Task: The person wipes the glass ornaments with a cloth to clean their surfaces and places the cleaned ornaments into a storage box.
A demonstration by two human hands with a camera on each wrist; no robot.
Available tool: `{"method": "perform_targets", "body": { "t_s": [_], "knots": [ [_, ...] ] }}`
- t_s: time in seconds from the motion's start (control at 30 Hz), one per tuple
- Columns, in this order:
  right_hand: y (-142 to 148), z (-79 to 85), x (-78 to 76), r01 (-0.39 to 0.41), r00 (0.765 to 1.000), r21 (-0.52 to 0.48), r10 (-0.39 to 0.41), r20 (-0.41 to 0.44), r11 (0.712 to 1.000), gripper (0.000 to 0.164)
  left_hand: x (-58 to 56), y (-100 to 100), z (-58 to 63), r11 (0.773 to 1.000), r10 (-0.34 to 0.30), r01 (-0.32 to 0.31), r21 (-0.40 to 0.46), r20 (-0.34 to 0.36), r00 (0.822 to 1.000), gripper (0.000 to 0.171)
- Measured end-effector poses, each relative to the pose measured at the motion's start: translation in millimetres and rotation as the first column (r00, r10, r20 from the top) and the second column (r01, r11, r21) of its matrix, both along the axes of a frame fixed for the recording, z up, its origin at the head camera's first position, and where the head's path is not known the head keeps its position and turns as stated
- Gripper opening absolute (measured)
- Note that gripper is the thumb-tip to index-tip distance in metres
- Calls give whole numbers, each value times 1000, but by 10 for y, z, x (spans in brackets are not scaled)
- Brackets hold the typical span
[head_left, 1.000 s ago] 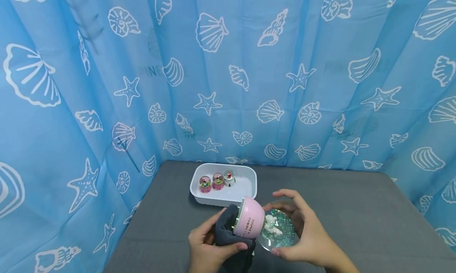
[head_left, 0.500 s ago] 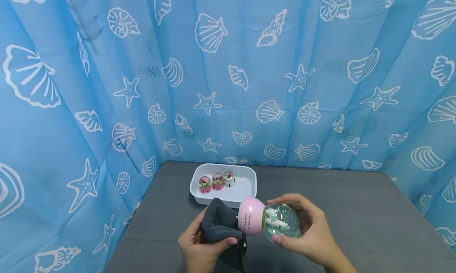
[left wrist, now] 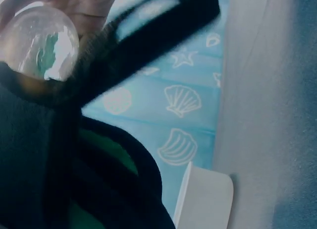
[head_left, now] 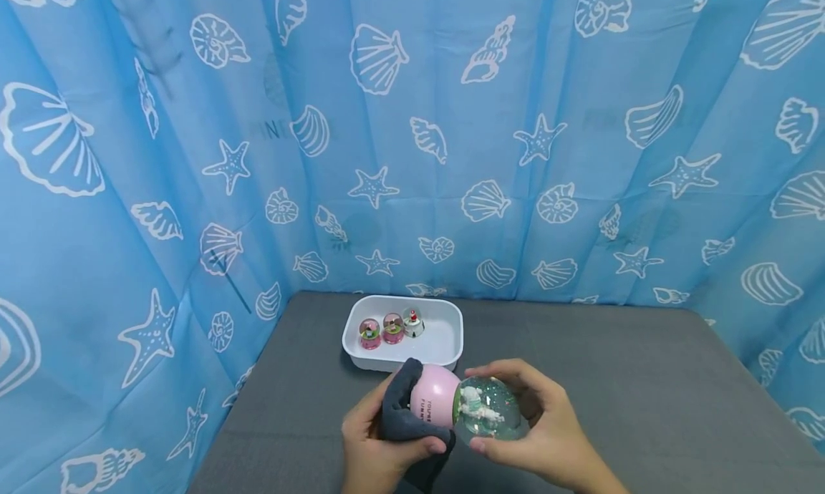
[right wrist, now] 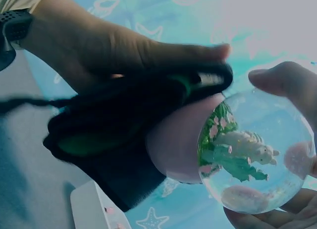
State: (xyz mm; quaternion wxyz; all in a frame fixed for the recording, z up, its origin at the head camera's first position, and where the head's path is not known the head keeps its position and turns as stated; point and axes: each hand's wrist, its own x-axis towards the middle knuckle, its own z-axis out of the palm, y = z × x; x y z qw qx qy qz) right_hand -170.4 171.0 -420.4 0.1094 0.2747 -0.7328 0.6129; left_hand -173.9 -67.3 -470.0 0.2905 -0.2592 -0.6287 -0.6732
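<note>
A large snow globe lies sideways between my hands, its pink lettered base facing left. Inside the glass, the right wrist view shows a white animal figure and green plants. My right hand grips the glass ball, thumb below and fingers above. My left hand holds a folded dark grey cloth against the underside of the base, its thumb along the near side. The cloth fills much of the left wrist view, with the glass ball behind it.
Just beyond the hands, a white tray stands on the grey table. In its left part sit two small pink-based snow globes and a white-based one. A blue seashell curtain hangs behind the table.
The cloth came away from the base to the left half a second ago and is now back against it. The snow globe has shifted left, and its base has turned from its earlier tilt.
</note>
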Motion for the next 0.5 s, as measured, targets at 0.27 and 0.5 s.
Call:
{"method": "perform_targets", "body": {
  "t_s": [0.27,0.5],
  "knots": [
    [-91,7,12,38,999,-10,-38,7,999,72,-31,38,-35,986,95,-71,-148,156,983,81],
    [-118,3,-11,64,998,14,-64,27,998,72,-13,62,-48,975,161,-118,-186,241,957,78]
  ]
}}
